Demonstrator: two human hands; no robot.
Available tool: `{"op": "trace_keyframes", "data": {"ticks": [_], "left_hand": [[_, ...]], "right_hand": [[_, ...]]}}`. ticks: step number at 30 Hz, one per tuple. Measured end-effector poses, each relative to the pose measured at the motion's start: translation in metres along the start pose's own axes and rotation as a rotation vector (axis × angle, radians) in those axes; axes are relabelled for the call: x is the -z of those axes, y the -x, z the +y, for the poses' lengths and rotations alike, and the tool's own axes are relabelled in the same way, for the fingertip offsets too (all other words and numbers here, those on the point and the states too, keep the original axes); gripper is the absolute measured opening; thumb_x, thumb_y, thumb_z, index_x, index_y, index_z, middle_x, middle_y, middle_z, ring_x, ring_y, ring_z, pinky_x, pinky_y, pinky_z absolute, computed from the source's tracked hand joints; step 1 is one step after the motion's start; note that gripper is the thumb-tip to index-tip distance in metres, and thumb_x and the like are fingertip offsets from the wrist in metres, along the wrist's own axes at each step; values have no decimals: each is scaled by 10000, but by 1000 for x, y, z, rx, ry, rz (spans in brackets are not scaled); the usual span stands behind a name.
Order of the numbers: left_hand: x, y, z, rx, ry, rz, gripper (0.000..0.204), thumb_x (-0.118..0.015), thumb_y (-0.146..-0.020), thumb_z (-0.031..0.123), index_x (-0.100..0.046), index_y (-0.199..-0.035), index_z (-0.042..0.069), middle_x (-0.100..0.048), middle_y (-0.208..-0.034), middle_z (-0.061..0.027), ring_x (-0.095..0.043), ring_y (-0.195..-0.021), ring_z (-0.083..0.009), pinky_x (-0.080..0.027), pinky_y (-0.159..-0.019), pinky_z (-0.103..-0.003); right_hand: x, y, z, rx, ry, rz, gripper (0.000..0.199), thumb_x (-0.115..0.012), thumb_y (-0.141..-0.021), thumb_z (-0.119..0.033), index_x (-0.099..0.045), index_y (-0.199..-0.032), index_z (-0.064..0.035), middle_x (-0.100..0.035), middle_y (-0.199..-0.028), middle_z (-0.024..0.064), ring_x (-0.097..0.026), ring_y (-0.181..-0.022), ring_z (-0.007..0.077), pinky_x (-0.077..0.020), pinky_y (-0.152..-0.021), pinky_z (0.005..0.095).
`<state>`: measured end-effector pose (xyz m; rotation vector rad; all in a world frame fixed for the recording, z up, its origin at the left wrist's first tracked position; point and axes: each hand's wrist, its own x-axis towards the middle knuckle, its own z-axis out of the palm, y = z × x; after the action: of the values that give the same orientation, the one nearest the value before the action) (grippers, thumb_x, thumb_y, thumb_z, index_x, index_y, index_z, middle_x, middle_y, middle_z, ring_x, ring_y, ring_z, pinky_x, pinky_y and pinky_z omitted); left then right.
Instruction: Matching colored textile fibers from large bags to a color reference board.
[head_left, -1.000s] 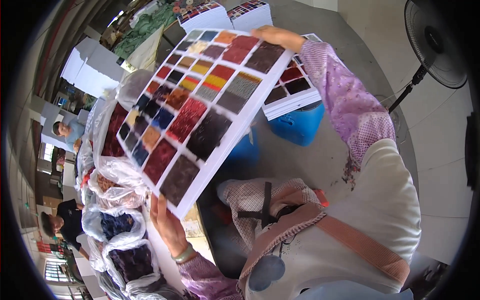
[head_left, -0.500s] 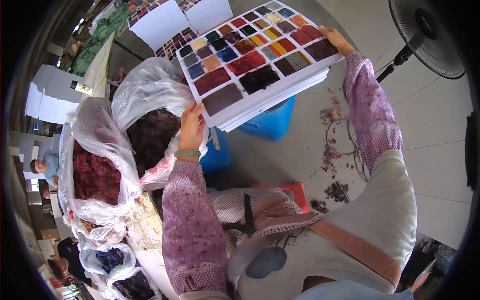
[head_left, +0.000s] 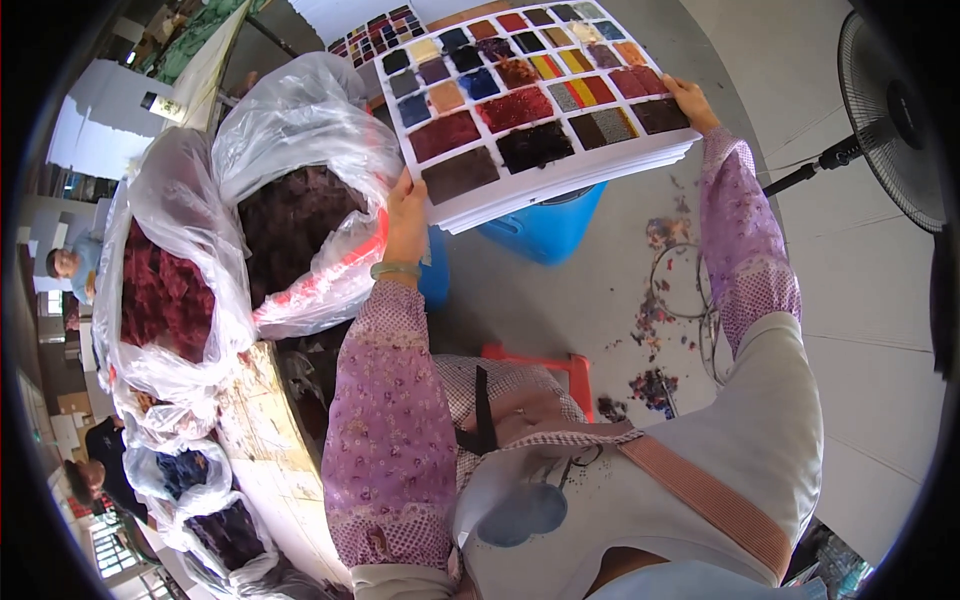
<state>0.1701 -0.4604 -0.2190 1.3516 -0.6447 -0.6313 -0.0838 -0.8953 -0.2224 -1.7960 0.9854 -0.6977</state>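
Both my hands hold a thick stack of white swatch cards (head_left: 513,100). The top card carries a grid of coloured fuzzy patches in reds, browns, black, blue, cream and some stripes. My left hand (head_left: 406,222), with a pale bangle at the wrist, grips the near left corner; its thumb shows at the edge and its other fingers are mostly hidden. At the right end, my right hand (head_left: 692,104) clasps the edge with its fingers partly underneath. The stack hangs in the air, over a blue plastic container (head_left: 550,232).
Left of me, clear plastic bags of dark red fluff (head_left: 165,295) and dark brown fluff (head_left: 300,225) stand by a worn table edge (head_left: 262,415). More swatch cards (head_left: 375,35) lie beyond. A red stool (head_left: 578,385), scattered scraps (head_left: 652,390) and a fan (head_left: 895,120) are to the right.
The stack has swung to a more level line, its left end going away and right, its right end slightly nearer. Both hands keep their hold. The view has shifted too.
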Motion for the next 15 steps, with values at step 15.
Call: {"op": "trace_keyframes", "data": {"ticks": [15], "left_hand": [[-43, 20, -16, -301, -612, 483, 643, -449, -861, 441, -343, -1234, -72, -450, -1146, -329, -441, -1063, -458, -359, -903, -415]], "right_hand": [[9, -11, 23, 177, 290, -159, 563, -375, -881, -465, -406, -1253, -44, -495, -1196, 120, -450, -1097, 226, -306, -953, 310]]}}
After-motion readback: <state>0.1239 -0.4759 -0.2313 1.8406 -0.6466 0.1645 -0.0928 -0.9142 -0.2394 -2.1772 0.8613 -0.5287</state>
